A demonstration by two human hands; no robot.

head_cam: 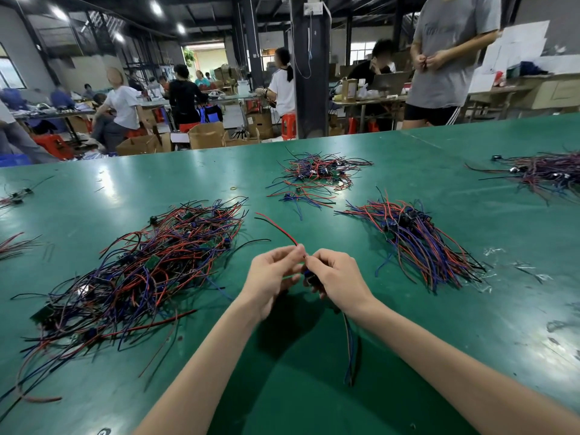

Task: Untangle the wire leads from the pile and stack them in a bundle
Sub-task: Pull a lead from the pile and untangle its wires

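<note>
A big tangled pile of red, blue and black wire leads point(138, 274) with small green boards lies on the green table point(314, 387) to my left. A tidier bundle of leads point(417, 243) fans out to my right. My left hand point(270, 277) pinches a red and black lead point(276, 227) that runs up and away over the table. Close beside it, my right hand point(337, 276) grips a small dark part with several leads point(350, 350) hanging down below my wrist. The two hands nearly touch at the fingertips.
A smaller loose pile point(317, 174) lies farther back in the middle, another pile point(546, 175) at the far right, stray leads point(15, 243) at the left edge. A person in a grey shirt point(445, 58) stands at the table's far side. Plastic scraps point(514, 268) lie right.
</note>
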